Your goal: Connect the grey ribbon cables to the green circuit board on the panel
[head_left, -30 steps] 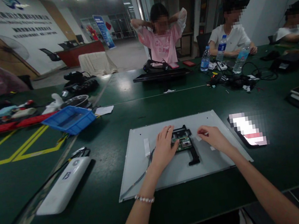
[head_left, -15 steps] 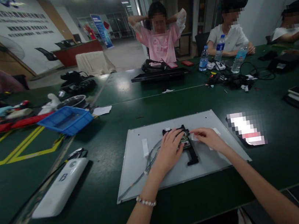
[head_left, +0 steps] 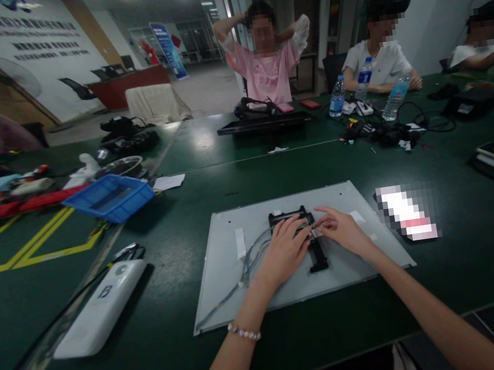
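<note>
A pale grey flat panel lies on the green table in front of me. On it sits a black plastic bracket, with a circuit board mostly hidden under my fingers. My left hand rests over the bracket and board, fingers stretched out. From the right, my right hand pinches a small white strip, apparently tape, at the bracket's right edge. Its fingertips are close to the left ones. Thin grey cables run from under my left hand to the panel's lower left corner. A white strip is stuck left of the bracket.
A white power bank with a black cable lies at left, a lit phone at right. Farther off are a blue tray, a dark flat screen, water bottles and tangled cables. Several people sit around the table.
My right hand has shifted slightly left, bringing the white strip toward the bracket and the left fingertips. My left hand has moved slightly right and down, covering more of the circuit board.
</note>
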Available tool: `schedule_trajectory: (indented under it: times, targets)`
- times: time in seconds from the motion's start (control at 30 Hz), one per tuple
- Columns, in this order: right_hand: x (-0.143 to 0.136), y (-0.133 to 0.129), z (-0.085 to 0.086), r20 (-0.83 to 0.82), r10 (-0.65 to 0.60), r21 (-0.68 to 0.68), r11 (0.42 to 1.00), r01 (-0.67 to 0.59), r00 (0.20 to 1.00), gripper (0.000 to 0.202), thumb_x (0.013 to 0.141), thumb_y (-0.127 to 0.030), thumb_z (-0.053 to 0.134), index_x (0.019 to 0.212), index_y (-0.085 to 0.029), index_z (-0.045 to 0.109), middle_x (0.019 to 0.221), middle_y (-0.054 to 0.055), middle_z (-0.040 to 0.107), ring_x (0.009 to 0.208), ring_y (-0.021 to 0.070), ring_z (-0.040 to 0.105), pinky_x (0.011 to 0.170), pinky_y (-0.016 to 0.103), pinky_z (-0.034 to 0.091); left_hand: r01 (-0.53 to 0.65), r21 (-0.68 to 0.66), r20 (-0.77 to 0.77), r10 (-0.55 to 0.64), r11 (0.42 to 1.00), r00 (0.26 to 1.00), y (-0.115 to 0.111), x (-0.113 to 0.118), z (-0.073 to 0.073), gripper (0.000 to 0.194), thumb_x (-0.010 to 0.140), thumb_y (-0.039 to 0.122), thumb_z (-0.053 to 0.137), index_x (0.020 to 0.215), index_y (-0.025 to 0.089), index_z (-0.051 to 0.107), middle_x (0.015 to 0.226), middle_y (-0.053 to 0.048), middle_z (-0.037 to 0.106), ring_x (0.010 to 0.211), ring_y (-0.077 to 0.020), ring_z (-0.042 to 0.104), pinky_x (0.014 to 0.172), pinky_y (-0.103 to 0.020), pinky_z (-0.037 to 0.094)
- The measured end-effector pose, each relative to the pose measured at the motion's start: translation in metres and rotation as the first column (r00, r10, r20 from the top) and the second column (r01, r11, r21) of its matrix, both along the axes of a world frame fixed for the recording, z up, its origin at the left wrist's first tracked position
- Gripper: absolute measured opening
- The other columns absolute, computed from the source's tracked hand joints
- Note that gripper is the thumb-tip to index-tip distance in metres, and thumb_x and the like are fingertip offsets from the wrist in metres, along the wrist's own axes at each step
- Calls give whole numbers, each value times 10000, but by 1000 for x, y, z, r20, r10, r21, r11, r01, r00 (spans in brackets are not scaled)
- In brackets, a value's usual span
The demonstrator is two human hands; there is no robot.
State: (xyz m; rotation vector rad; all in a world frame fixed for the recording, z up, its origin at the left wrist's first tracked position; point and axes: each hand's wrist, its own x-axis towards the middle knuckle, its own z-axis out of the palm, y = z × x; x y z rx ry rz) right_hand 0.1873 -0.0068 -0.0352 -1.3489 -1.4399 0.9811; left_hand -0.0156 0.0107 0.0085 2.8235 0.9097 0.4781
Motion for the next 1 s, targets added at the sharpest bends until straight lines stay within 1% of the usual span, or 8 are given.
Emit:
schedule_trajectory:
  times: [0.2, 0.37, 0.47, 0.6, 0.7, 0.77, 0.87, 1.0]
  targets:
    - [-2, 2, -6, 3, -19, 1, 1000, 19, 1000, 393, 743, -198, 579, 1135, -182, 565, 912, 55, 671, 758, 152, 670, 724, 291, 543, 38, 22, -50, -37, 999, 998, -3, 3, 2, 342, 915, 186, 421, 1246, 251, 478, 1318, -71, 473, 1322, -243, 312, 1092, -485, 245]
    - [-1, 5, -13, 62, -60, 65, 996, 56, 996, 264, 732, -201, 588, 992, -179, 628, 983, 66, 662, 778, 158, 664, 723, 293, 546, 31, 27, -57, -30, 999, 998, -4, 4, 1, 336, 911, 192, 428, 1235, 258, 484, 1316, -66, 471, 1321, -247, 310, 1094, -494, 231]
    - [-3, 2, -8, 153, -70, 110, 993, 53, 986, 191, 747, -205, 584, 925, -178, 649, 959, 62, 658, 761, 154, 651, 706, 287, 541, 27, 32, -64, -25, 999, 998, -4, 5, 0, 323, 914, 197, 420, 1225, 252, 489, 1303, -67, 478, 1318, -249, 312, 1091, -486, 238]
    - [-7, -5, 6, 297, -59, 185, 983, 3, 953, 124, 786, -182, 556, 855, -184, 659, 870, 45, 650, 770, 152, 622, 694, 266, 513, 26, 47, -85, -22, 999, 996, -4, 5, -1, 301, 916, 198, 412, 1201, 234, 503, 1287, -76, 484, 1311, -255, 317, 1088, -478, 244]
    - [-7, -9, 14, 406, -62, 214, 976, -29, 912, 115, 795, -167, 555, 839, -191, 659, 857, 41, 646, 803, 164, 603, 738, 285, 485, 22, 49, -91, -18, 999, 996, -4, 5, -1, 310, 913, 200, 421, 1212, 235, 495, 1293, -75, 478, 1314, -256, 310, 1089, -477, 242]
    - [-6, -10, 16, 464, -65, 217, 975, -42, 883, 112, 792, -161, 562, 831, -196, 661, 867, 41, 647, 836, 176, 594, 789, 308, 465, 24, 47, -90, -19, 999, 996, -4, 4, -1, 308, 912, 204, 423, 1210, 237, 494, 1297, -72, 475, 1314, -253, 309, 1088, -473, 245]
    - [-4, -10, 15, 495, -63, 214, 975, -52, 867, 115, 790, -154, 563, 822, -197, 664, 888, 46, 646, 864, 185, 586, 826, 323, 448, 25, 43, -90, -21, 999, 996, -4, 4, -1, 293, 916, 206, 415, 1195, 235, 500, 1299, -68, 473, 1313, -249, 311, 1088, -471, 247]
    - [-3, -9, 13, 465, -54, 215, 975, -53, 883, 121, 789, -149, 565, 825, -196, 670, 886, 46, 650, 850, 181, 588, 813, 314, 448, 22, 46, -84, -18, 999, 996, -4, 4, -1, 290, 921, 203, 401, 1191, 237, 501, 1300, -66, 472, 1316, -246, 308, 1089, -472, 244]
